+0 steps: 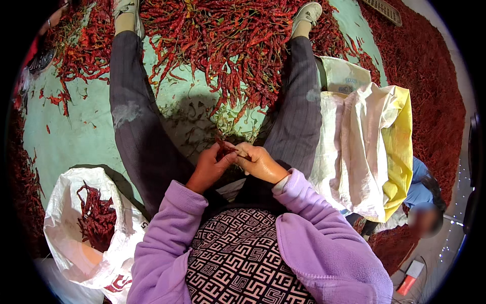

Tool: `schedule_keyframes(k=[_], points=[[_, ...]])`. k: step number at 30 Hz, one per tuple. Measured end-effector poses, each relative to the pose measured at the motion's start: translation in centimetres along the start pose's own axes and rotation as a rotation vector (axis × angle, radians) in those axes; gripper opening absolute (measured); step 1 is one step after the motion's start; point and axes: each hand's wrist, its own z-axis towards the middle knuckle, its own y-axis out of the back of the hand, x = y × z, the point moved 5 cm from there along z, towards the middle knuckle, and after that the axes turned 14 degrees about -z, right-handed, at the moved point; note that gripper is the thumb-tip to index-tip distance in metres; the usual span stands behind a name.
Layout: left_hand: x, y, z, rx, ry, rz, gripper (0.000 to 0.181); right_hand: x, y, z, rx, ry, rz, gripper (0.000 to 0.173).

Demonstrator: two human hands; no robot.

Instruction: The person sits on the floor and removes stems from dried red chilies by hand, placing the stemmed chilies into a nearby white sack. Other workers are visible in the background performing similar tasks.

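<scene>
My left hand (212,167) is closed around a few dried red chili peppers (224,149), which stick out above the thumb. Fingertips of my right hand (259,161) meet the left ones at the peppers and pinch what looks like a stem end, though the fingers partly cover it. Both hands are above my lap, between my spread legs. Beyond them, loose green-yellow stems (235,121) lie scattered on a pale green sheet (76,129). A large heap of red chili peppers (216,41) spreads across the sheet between and past my feet.
At lower left, a white woven sack (62,212) stands open with dried chilies (97,216) inside. Folded white and yellow sacks (357,152) lie beside my right leg. Another person (419,186) is at right, near a broad spread of chilies (425,87). A plastic crate (383,9) sits top right.
</scene>
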Motion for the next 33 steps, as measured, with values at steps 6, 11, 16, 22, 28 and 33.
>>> schedule_keyframes(k=[6,11,16,22,28,33], points=[[-1.3,0.3,-1.2,-0.038,-0.070,0.011,0.016,-0.7,-1.1,-0.5,0.135,-0.129,0.260,0.020],[-1.5,0.2,-1.4,-0.097,0.043,-0.162,0.015,-0.3,-1.2,-1.3,0.151,-0.136,0.278,0.023],[-0.1,1.2,-1.2,-0.168,0.206,-0.378,0.014,3.7,-1.5,-2.3,0.120,0.207,0.003,0.019],[0.1,2.8,-0.1,-0.359,0.116,-0.442,0.014,3.5,0.4,-2.6,0.077,0.185,-0.419,0.022],[-0.5,-1.6,-0.8,-0.070,0.160,-0.261,0.011,4.2,2.9,-3.2,-0.156,0.383,-0.387,0.021],[-1.1,-3.5,-1.6,0.085,0.100,-0.227,0.010,2.9,3.0,-4.9,-0.196,0.321,-0.279,0.015]])
